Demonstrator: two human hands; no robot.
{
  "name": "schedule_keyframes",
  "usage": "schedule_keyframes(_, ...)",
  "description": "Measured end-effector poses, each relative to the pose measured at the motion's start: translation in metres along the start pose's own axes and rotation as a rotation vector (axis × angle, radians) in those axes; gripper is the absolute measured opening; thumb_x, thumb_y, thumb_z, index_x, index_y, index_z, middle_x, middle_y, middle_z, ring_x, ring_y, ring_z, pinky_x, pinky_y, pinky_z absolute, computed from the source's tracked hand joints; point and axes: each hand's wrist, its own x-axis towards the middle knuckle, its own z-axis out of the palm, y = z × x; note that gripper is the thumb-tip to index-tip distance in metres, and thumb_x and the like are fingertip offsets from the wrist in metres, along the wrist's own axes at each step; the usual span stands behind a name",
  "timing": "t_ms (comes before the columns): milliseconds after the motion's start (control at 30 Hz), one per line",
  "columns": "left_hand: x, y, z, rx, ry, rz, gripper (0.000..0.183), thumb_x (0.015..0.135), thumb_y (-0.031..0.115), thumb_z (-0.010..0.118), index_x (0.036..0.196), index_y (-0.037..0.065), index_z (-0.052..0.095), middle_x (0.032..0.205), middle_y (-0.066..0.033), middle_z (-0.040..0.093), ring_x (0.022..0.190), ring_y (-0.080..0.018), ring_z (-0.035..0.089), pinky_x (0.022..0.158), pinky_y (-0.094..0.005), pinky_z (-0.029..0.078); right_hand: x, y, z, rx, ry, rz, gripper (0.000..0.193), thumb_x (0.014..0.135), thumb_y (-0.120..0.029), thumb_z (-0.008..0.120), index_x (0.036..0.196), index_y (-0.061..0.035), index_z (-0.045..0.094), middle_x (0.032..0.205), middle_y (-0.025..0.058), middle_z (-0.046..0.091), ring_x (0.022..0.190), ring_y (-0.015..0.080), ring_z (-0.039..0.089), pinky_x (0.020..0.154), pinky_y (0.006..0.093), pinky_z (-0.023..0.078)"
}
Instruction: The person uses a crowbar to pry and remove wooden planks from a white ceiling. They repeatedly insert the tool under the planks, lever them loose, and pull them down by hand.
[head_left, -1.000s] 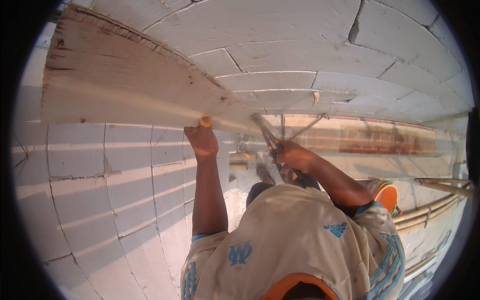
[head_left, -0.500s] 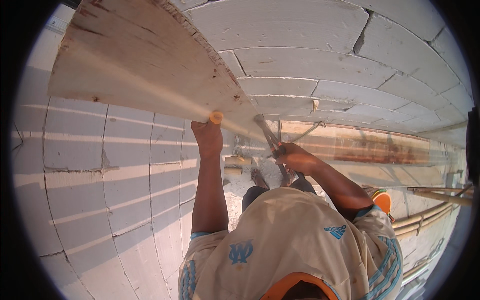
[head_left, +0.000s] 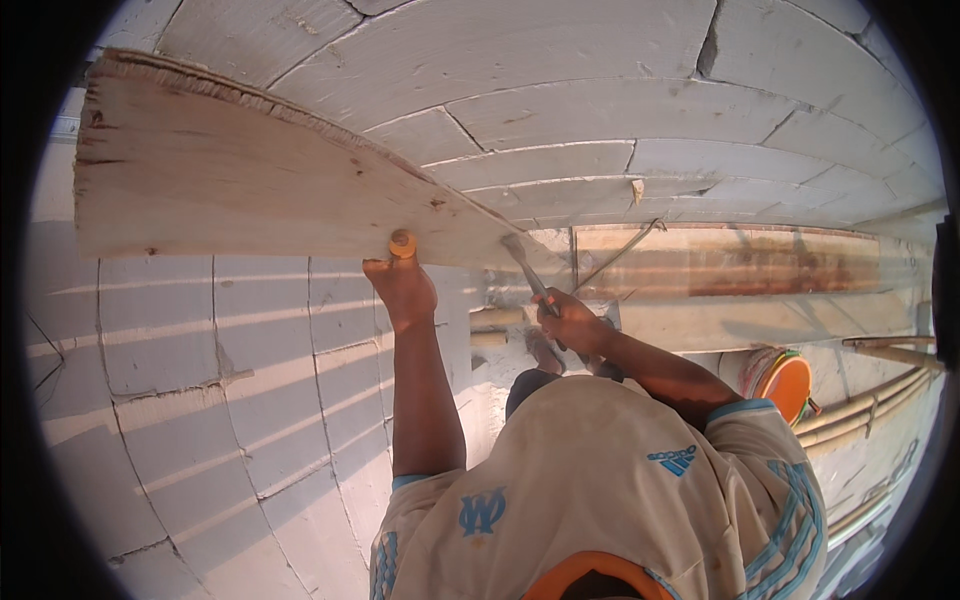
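Observation:
A long, pale wooden board (head_left: 240, 180) with a splintered edge stretches from the upper left toward the middle. My left hand (head_left: 403, 298) is closed at the board's lower edge, around an object whose round yellow-orange end (head_left: 403, 243) sticks out above the fist. The rest of that object is hidden by my fingers and I cannot tell its kind. In my right hand (head_left: 575, 325) is a hammer (head_left: 530, 265), gripped by its handle. Its head is beside the board's narrowing right part; whether they touch I cannot tell.
A pale block wall (head_left: 600, 110) rises ahead, and another block wall (head_left: 170, 370) runs along the left. An orange bucket (head_left: 783, 388) stands at the right, close to bamboo poles (head_left: 860, 410). Wood pieces (head_left: 495, 318) lie low down near my feet.
The board's left end now sits lower in view, its long edge lying flatter. My left hand appears slightly lower and further left. The hammer stays in my right hand, and more of the bucket shows.

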Motion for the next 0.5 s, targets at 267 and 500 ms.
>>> schedule_keyframes(267, 0.018, -0.016, 0.000, 0.488, -0.019, 0.190, 0.049, 0.092, 0.029, 0.068, 0.121, -0.005, 0.048, 0.112, -0.0112, 0.054, 0.103, -0.0175, 0.051, 0.092, -0.0294, 0.043, 0.036, 0.020, -0.007, -0.282, 0.252, -0.389, 0.040, 0.086, -0.010, 0.055, 0.124, -0.0005, 0.044, 0.089, 0.0232, 0.061, 0.083, 0.0405, 0.062, 0.074, 0.0465, 0.048)
schedule_keyframes(500, 0.027, -0.030, -0.017, 0.571, -0.044, 0.329, 0.059, 0.089, 0.042, 0.068, 0.125, -0.001, 0.051, 0.123, -0.0111, 0.052, 0.115, -0.0214, 0.050, 0.102, -0.0378, 0.041, -0.001, -0.030, -0.011, -0.309, 0.025, 0.037, 0.043, 0.085, -0.015, 0.055, 0.123, 0.0010, 0.045, 0.092, 0.0241, 0.061, 0.087, 0.0397, 0.063, 0.077, 0.0449, 0.048)
